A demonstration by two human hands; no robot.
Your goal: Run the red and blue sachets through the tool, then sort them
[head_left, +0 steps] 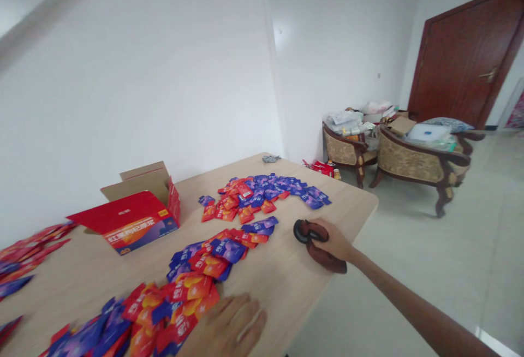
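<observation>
At the table's right edge, my right hand [333, 242] is closed on a dark brown handled object [327, 260] with a round black end; its exact kind is unclear. The object is tilted, its black end toward the wall. My left hand [231, 324] is low in the view, slightly blurred, beside a pile of red-orange and blue sachets [180, 310]. Its fingers look loosely extended, and I see nothing held in them. More sachets form a middle heap [216, 253] and a far heap [254, 196].
A red cardboard box [139, 220] with raised flaps stands near the wall. Blurred red and blue packets [30, 253] lie at far left. A small grey crumpled item [271, 159] is at the table's far corner. Armchairs [420, 155] piled with goods stand beyond, near a brown door [462, 57].
</observation>
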